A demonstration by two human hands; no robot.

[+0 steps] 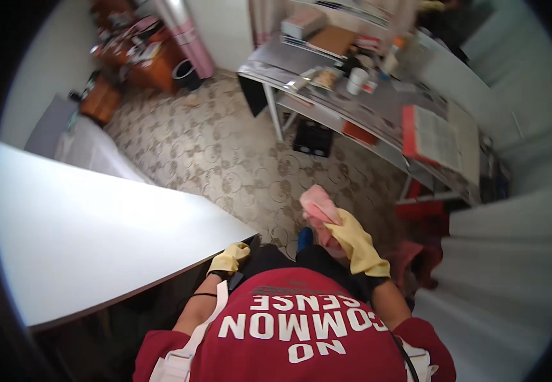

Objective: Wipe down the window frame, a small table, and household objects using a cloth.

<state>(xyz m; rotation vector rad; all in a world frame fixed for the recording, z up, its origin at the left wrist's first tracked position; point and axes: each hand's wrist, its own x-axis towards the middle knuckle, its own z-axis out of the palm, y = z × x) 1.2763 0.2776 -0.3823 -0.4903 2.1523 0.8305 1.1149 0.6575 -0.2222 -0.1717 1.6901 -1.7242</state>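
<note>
My right hand [352,245], in a yellow rubber glove, is closed on a pink cloth [320,207]. The cloth is bunched up and hangs in front of my body, above the patterned floor. My left hand [230,258] wears a matching yellow glove and is curled beside the near right corner of a large white panel-like surface [104,223]. Its fingers are folded, and whether they grip the edge or anything else is hidden.
Across the patterned floor [225,146] stands a long grey desk [377,108] with a white bottle [356,81], a red-edged open book [432,137] and clutter. A black crate [313,139] sits beneath it. A dark bin [187,75] and brown cabinet [152,60] stand far left. White curtain-like fabric [498,286] hangs right.
</note>
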